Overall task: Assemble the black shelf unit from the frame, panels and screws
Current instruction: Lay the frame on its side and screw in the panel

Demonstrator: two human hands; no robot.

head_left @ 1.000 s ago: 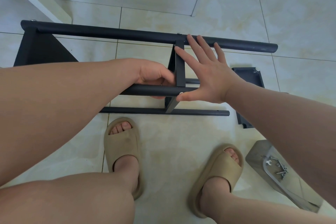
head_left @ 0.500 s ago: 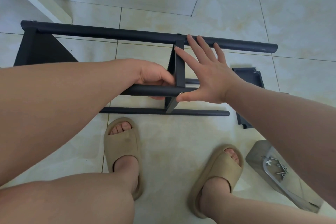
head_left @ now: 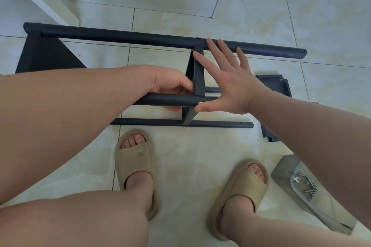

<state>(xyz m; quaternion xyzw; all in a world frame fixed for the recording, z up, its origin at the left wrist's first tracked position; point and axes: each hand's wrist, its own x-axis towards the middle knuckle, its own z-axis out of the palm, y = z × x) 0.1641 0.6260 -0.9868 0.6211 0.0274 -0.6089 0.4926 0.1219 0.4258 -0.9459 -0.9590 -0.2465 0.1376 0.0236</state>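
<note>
nothing moved | left grip (head_left: 170, 86) holds frame tube (head_left: 158, 100) | right grip (head_left: 230, 86) wide on panel (head_left: 198, 74) | tiled floor (head_left: 190, 156)

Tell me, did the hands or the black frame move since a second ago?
Nothing visibly moved. The left hand still grips the tube. The right hand still lies flat and open against the panel.
</note>
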